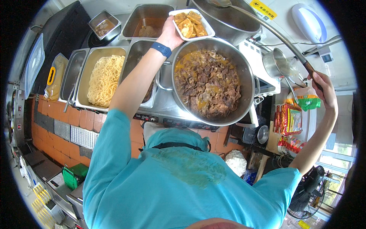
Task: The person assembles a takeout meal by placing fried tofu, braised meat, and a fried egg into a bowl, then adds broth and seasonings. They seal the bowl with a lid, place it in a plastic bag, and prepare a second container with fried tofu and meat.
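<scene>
My left hand (171,33) is closed on the edge of a white tray (211,32), raised at the far side of the counter. Golden-brown fried pieces (190,26), perhaps tofu, lie in it. My right hand (325,88), out at the far right, wraps round the end of a long ladle (280,35). The ladle slants leftward to its bowl, at the top edge over a deep steel pot (244,33). Nearer me stands a big round steel pot (248,108) of brown stewed meat (207,84) in yellowish broth. The tray hangs above its far rim.
Left of the meat pot are steel pans, one with thick noodles (103,81), another with reddish broth (133,24). An oil jug (57,74) stands at far left. A small saucepan (275,63) and red packets (288,119) sit on the right, with a fan (307,194) nearer.
</scene>
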